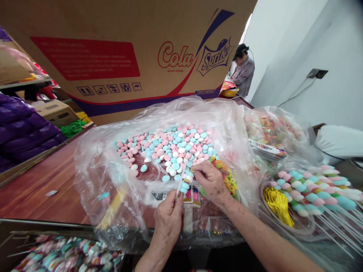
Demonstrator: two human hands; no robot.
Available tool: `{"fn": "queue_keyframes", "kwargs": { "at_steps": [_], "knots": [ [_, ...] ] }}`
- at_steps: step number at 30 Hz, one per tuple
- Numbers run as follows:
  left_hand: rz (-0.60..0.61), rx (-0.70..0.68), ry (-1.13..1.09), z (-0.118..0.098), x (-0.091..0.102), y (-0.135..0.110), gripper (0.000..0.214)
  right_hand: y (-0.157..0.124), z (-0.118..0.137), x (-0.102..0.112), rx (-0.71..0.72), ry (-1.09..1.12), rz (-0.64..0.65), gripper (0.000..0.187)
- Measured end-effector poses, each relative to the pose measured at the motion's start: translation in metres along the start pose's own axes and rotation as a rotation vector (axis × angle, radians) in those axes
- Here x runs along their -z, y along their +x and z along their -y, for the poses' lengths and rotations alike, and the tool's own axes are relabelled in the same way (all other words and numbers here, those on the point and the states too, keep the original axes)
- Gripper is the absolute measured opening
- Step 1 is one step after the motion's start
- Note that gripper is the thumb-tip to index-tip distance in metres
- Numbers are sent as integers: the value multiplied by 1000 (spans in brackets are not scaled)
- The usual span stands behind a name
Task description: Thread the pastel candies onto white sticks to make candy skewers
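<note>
One candy skewer, apparently part-strung, frame centre: left hand pinching its stick, right hand curled near its top, grip unclear. Many strung skewers lower right; loose candies mid-frame, unstrung.

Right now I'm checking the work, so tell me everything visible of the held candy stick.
The candy stick is thin and white, plastic-looking, slanting with its top leaning right. Pale blue, white and yellowish candies cluster along its right side; whether all are threaded is unclear. The left hand grips its lower end; the right hand is at the candies' upper end. It is held over the clear bag.
</note>
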State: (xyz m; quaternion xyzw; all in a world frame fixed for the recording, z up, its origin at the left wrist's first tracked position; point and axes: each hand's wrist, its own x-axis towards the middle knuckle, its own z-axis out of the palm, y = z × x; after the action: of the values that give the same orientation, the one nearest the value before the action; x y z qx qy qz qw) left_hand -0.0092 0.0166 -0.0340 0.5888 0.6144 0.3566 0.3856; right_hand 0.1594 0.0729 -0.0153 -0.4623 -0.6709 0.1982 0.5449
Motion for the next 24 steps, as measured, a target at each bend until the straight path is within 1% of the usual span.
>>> {"fn": "queue_keyframes", "kwargs": {
  "at_steps": [3, 7, 11, 15, 18, 21, 23, 24],
  "knots": [
    [3, -4, 0, -1, 0, 0, 32, -1, 2, -2, -10, -2, 5, 19],
    [-5, 3, 1, 0, 0, 0, 31, -7, 3, -8, -14, 13, 67, 20],
    [-8, 8, -29, 1, -1, 1, 30, -12, 4, -10, 13, 34, 119, 24],
    [-9, -2, -67, 1, -1, 1, 28, -13, 4, -11, 33, 6, 156, 29],
    [-18, -15, -101, 0, -1, 0, 28, -10, 8, -10, 84, -28, 185, 32],
    [-31, 2, -141, 0, -1, -1, 29, 2, 14, -2, 117, -88, 198, 34],
    [-36, 17, -160, -1, -1, -1, 29, 15, 14, 10, 54, -209, 156, 31],
    [-38, 21, -169, -2, 0, -1, 30, 22, 12, 16, -1, -313, 137, 30]
  ]
}}
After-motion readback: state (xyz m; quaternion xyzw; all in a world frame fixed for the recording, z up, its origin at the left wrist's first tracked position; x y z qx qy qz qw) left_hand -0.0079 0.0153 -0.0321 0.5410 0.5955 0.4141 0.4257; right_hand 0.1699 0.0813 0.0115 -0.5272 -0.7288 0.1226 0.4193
